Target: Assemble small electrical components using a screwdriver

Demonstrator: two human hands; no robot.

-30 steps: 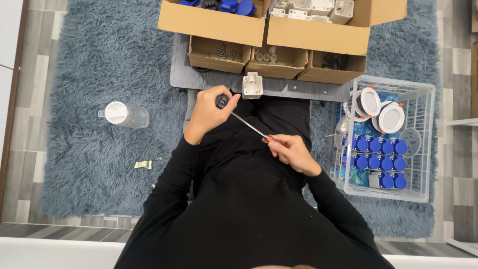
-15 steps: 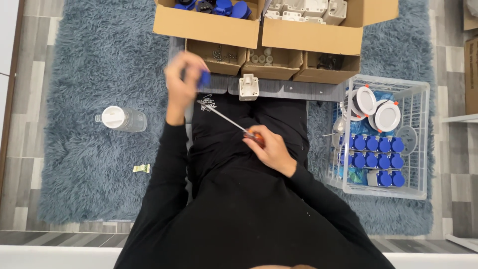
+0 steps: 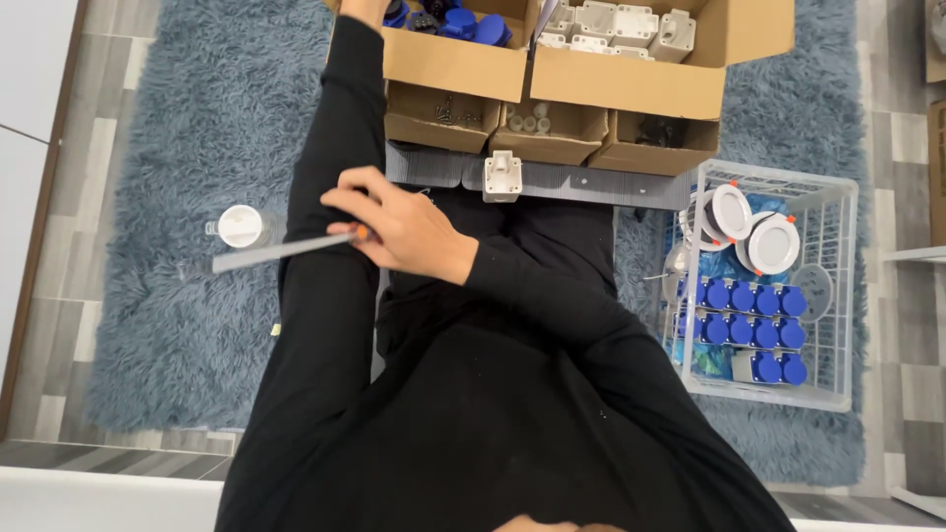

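My right hand point(image 3: 404, 232) is shut on a screwdriver point(image 3: 281, 252) whose grey shaft points left across my left sleeve. My left arm reaches up to the open cardboard box of blue parts point(image 3: 458, 61). Only the wrist of my left hand point(image 3: 362, 8) shows at the top edge, and its fingers are out of frame. A small white junction box point(image 3: 502, 177) sits on the grey mat point(image 3: 591, 184) just beyond my lap, apart from both hands.
A second large cardboard box point(image 3: 631, 84) holds white housings. Three small boxes point(image 3: 537, 133) of small parts sit in front of the large ones. A white wire basket point(image 3: 828, 296) at right holds blue caps and round white lamps. A white-capped bottle point(image 3: 239, 227) lies on the blue shag rug point(image 3: 158, 325).
My left hand rose from my lap with a blue part up to the box at the top. My right hand swung the screwdriver so it points left.
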